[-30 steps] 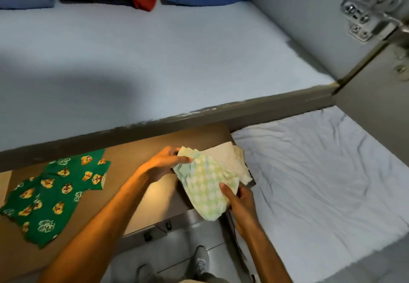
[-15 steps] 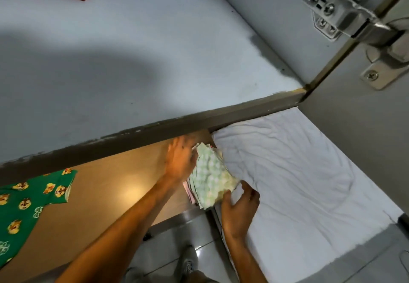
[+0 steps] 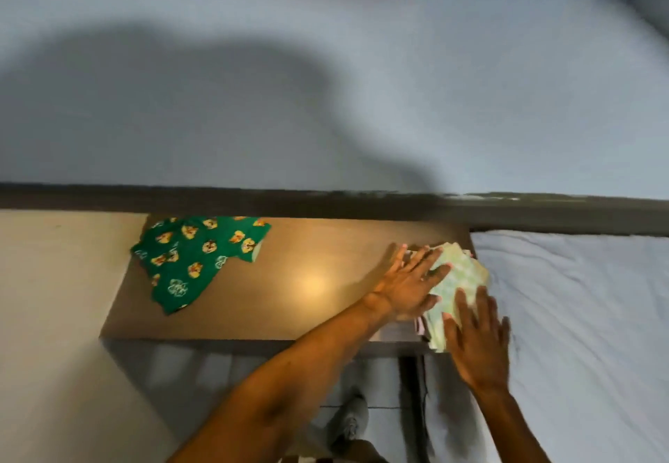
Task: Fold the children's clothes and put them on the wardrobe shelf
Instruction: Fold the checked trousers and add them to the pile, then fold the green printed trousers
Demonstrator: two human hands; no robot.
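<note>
I see a folded pale green checked garment (image 3: 457, 283) at the brown board's three o'clock corner; a green cartoon-print piece (image 3: 195, 260) lies flat, unfolded, at ten o'clock.

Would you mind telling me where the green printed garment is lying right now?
In the head view, the green printed garment lies spread on the brown table, at its far left, below the shelf edge.

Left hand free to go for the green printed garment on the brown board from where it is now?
Probably yes. The left hand lies flat on the checked folded garment, holding nothing, and only bare brown board lies between it and the green printed garment.
</note>
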